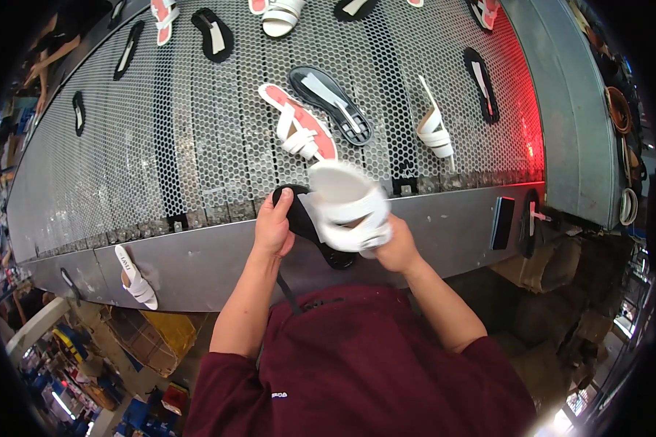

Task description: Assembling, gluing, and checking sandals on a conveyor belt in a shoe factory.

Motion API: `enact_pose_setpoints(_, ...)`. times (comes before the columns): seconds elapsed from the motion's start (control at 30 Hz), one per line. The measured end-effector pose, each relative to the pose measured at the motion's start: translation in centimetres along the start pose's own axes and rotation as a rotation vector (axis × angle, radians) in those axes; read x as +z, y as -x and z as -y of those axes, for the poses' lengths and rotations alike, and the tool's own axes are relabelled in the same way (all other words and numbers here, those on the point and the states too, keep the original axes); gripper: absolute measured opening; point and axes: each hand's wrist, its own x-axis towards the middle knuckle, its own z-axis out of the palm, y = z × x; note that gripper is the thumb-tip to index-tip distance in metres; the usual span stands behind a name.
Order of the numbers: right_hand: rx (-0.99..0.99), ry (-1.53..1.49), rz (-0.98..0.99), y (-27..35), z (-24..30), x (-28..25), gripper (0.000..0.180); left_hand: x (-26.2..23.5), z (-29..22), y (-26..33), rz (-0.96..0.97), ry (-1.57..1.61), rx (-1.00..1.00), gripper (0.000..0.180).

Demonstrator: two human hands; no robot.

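Over the near metal ledge, my left hand (pixel 273 226) pinches the edge of a black shoe sole (pixel 304 217) between thumb and fingers. A white strappy sandal upper (pixel 350 207), slightly smeared by motion, is gripped from its right side by my right hand (pixel 395 247). The white upper overlaps the black sole and hides part of it; whether they touch I cannot tell. Just beyond lie a white upper with a pink underside (pixel 299 124) and a dark sole (pixel 332 102) with a pale strip along it, side by side on the mesh belt.
The perforated conveyor belt (pixel 233 138) carries several more soles and white uppers, among them a sandal upper (pixel 435 133) on its side. On the ledge lie a white sandal (pixel 135 278), a phone (pixel 501 223) and a black sole (pixel 528 226). A grey metal housing (pixel 579 116) borders the right, glowing red inside.
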Motion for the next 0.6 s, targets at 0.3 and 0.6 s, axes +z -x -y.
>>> enact_pose_setpoints(0.3,-0.480,0.497,0.151,-2.4,-1.4,1.3,0.022,-1.2,1.4,-0.4,0.175,0.035,-0.187,0.022)
enact_pose_setpoints(0.6,-0.510,0.540,0.197,-2.4,-1.7,0.4,0.021,-1.3,2.2,-1.0,0.189,0.010,-0.245,0.025)
